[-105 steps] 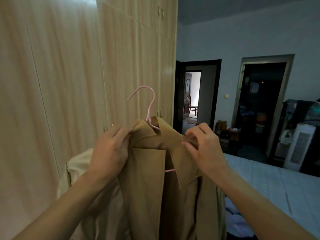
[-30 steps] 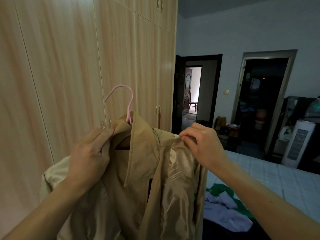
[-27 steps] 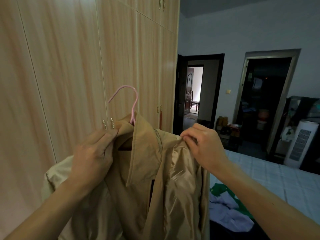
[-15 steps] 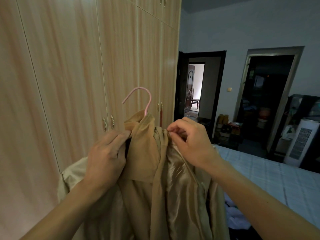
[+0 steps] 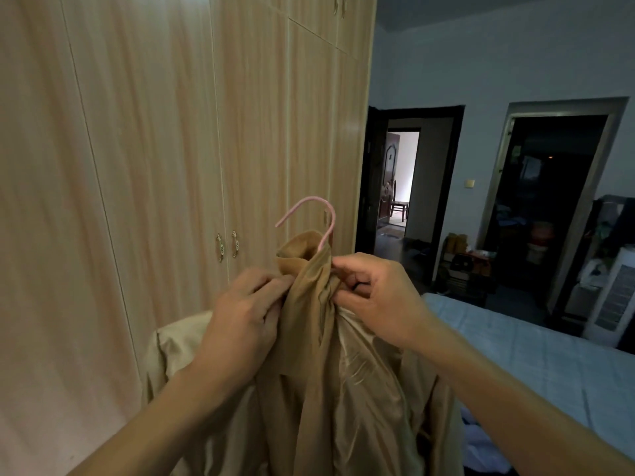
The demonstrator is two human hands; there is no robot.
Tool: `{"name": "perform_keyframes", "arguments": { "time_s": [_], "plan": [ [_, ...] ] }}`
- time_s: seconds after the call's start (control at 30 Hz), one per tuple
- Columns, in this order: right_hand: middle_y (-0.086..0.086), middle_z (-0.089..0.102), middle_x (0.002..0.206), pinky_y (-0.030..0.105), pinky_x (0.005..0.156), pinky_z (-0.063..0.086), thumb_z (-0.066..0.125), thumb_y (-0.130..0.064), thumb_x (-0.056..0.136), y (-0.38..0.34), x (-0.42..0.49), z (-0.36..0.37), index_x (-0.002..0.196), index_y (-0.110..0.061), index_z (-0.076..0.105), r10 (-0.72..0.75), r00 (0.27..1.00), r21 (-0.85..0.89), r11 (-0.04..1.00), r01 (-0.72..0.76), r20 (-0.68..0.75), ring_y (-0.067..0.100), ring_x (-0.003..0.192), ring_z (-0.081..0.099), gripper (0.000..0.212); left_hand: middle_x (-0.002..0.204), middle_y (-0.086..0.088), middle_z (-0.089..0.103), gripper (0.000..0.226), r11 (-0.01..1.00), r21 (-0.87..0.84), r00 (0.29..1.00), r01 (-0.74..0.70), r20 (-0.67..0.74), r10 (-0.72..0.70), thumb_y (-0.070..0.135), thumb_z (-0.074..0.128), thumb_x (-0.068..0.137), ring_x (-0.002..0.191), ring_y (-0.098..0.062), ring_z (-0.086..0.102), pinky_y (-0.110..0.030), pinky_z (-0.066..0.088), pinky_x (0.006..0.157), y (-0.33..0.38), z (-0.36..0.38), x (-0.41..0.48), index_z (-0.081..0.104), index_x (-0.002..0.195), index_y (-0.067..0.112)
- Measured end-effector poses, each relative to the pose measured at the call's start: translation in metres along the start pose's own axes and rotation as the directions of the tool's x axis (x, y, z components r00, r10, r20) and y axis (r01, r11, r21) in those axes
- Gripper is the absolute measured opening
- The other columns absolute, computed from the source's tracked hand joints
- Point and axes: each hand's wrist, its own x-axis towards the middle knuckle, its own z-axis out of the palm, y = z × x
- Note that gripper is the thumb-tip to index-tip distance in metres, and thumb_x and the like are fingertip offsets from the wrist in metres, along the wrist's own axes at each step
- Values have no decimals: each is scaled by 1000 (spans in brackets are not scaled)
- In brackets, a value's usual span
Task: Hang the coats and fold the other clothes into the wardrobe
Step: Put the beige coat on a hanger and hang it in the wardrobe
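Nearest the camera, two bare forearms reached up from the bottom of the frame to a tan coat (image 5: 326, 389), which hung bunched between them in front of the person's chest. The left hand (image 5: 244, 310) gripped the fabric at the coat's left shoulder, its fingers curled into the cloth beside the collar. The right hand (image 5: 374, 297) pinched the fabric at the neck from the other side, thumb and forefinger drawn together on a fold, so the two hands were nearly touching. The coat's shiny lining showed below the right hand (its outer cloth was duller and darker). A pink hanger (image 5: 319, 214) rose out of the collar, only its hook visible, free in the air above the hands.

Low at the right edge, some pale clothes (image 5: 481, 451) lay on a bed (image 5: 515, 348) with a light blue cover. Just behind the coat stood the wardrobe (image 5: 171, 132), its pale wood doors closed, with a pair of small handles (image 5: 226, 247) to the left of the hook. Farther back, two dark doorways (image 5: 405, 180) opened in the grey wall, and a white appliance (image 5: 608, 304) stood at the far right.
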Motion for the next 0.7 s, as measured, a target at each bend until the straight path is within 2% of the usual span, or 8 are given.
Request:
{"name": "perform_keyframes", "arguments": {
  "time_s": [0.07,0.13,0.23,0.33,0.4,0.53,0.63,0.7],
  "plan": [
    [0,69,105,40,88,57,70,-4,85,-1,0,-4,112,-31,69,47,994,102,993,-57,102,14,95,69,38,100,-5,67,29,1000,-2,1000,22,14,-22,12,50,89,93,-24,63,-34,48,80,2,-3,1,73,106,9],
    [-3,70,106,37,90,57,71,-22,86,-5,-1,-4,111,-34,69,77,985,129,987,-97,156,12,98,69,28,99,-7,66,27,999,6,999,47,15,-47,7,54,87,91,-24,63,-30,47,80,2,-5,2,74,106,8],
    [-9,64,92,32,77,56,79,-38,75,-7,-2,10,99,-27,72,104,994,-115,988,-107,-37,6,83,63,28,100,-7,63,25,999,17,999,38,25,-38,8,58,86,89,-19,59,-24,45,77,4,-4,0,74,105,8],
    [-13,57,78,16,61,41,83,-35,73,-8,-3,29,79,-28,65,34,984,-255,964,-80,-177,3,70,54,20,99,-6,59,21,999,13,999,32,35,-32,5,65,88,85,-14,54,-27,48,70,8,-1,-3,74,106,10],
    [-12,55,72,18,59,40,83,-31,74,-5,-3,37,74,-28,62,5,975,-261,963,-65,-222,4,65,52,22,97,-6,57,20,1000,15,999,18,37,-19,3,66,87,85,-12,52,-23,46,70,9,1,-5,74,104,8],
    [-11,61,73,29,61,51,79,-26,79,3,-9,50,79,-24,63,17,977,-193,979,-59,-213,5,67,58,16,101,-5,58,23,999,6,995,53,83,-54,-1,68,84,90,-10,51,-12,40,79,12,-2,-13,72,105,7],
    [-10,62,70,24,57,48,78,-24,80,10,-11,56,78,-28,62,40,981,-127,990,-65,-190,7,65,58,16,110,-2,58,27,995,-30,986,99,141,-94,7,65,88,100,-12,55,-18,44,88,13,-10,-19,70,114,11],
    [-5,62,68,28,55,47,76,-24,81,13,-12,56,81,-20,65,57,979,-89,993,-76,-198,9,61,56,12,118,3,57,33,996,-21,979,88,185,-82,20,61,93,110,-9,53,-23,45,94,9,-21,-24,64,125,17]
  ]
}}
